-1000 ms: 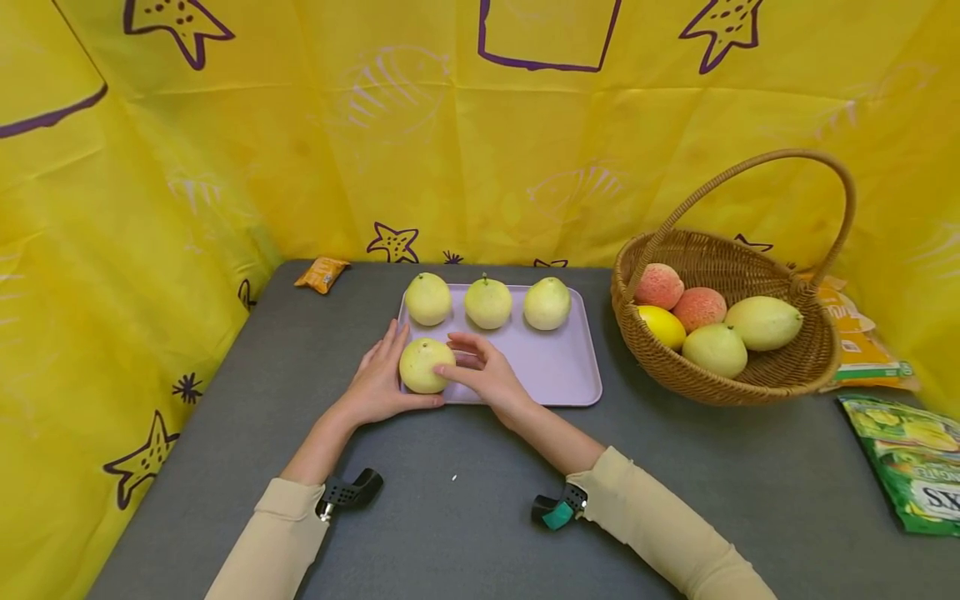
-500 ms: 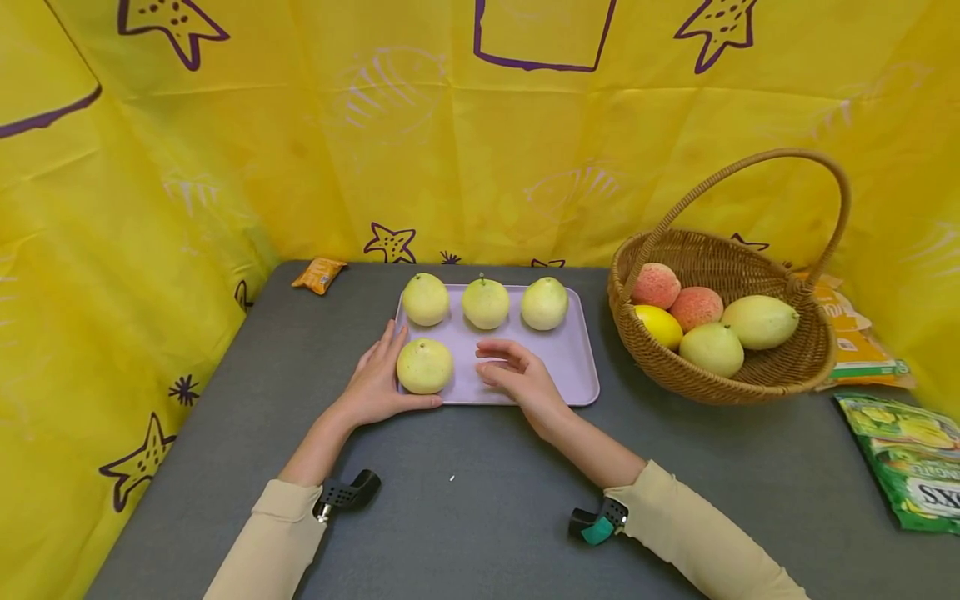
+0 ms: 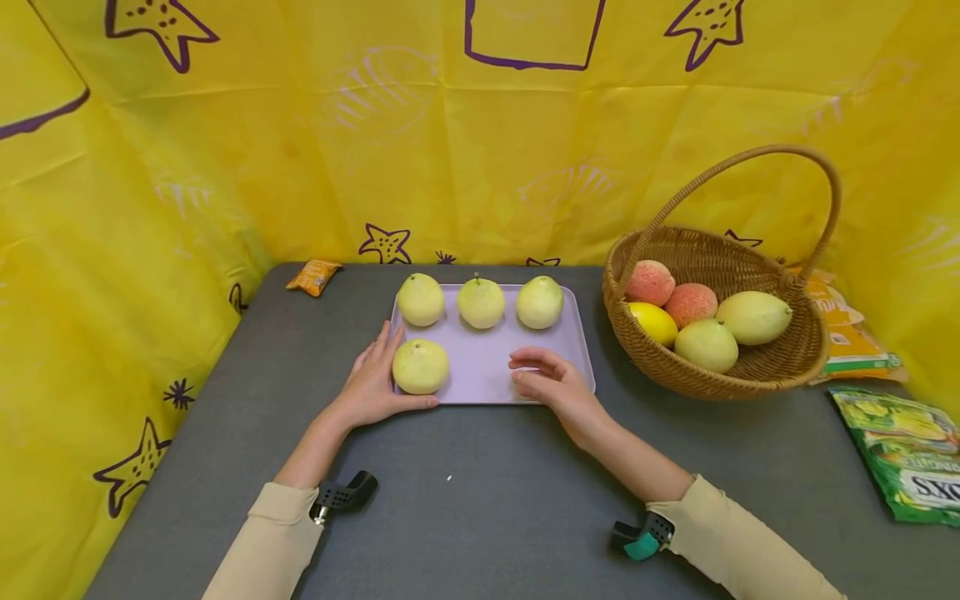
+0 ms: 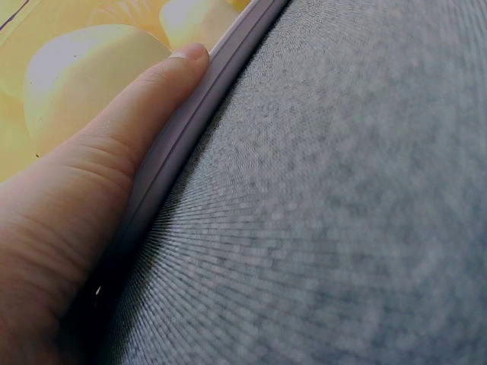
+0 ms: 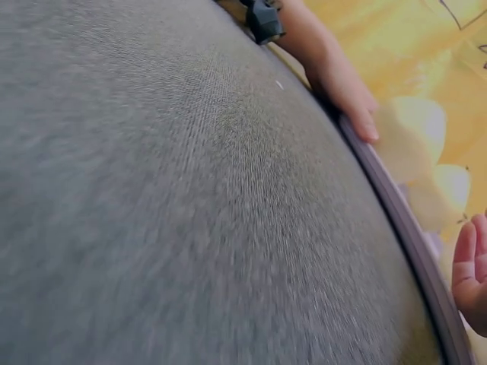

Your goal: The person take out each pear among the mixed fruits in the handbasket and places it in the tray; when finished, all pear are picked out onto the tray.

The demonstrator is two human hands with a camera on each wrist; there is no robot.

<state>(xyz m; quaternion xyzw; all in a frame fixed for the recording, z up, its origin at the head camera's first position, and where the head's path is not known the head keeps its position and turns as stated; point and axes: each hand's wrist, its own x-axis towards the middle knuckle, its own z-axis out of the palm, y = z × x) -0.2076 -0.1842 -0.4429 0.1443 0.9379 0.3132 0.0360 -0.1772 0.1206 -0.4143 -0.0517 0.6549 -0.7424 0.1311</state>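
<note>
A: What's closest to the camera?

B: Two beige sleeves (image 3: 264, 533) on the near side of the lilac tray (image 3: 480, 358), each with a black gadget (image 3: 345, 492) at the wrist, over a dark grey table (image 3: 480, 517).

A: And the hands?

B: Left hand (image 3: 375, 383) is at the tray's near-left corner, fingers pretty straight up the left edge, thumb laid along the near rim. It's spread around a pale yellow fruit (image 3: 422, 367) sitting in that corner; can't tell if skin touches fruit. Right hand (image 3: 558, 387) is over the tray's near-right part, fingers loosely bent, thumb apart, gripping nothing.

A: Further back?

B: Three more pale fruits (image 3: 481, 303) in a row along the tray's far edge, the middle one with a stem. Right of the tray, a wicker basket (image 3: 701, 387) with two reddish fruits (image 3: 692, 304), a bright yellow one (image 3: 652, 323) and two pale ones (image 3: 707, 346). Green bag (image 3: 900, 458) well off to the tray's right, small orange packet (image 3: 314, 277) beyond its far-left corner, yellow cloth (image 3: 480, 167) hanging behind it all.
</note>
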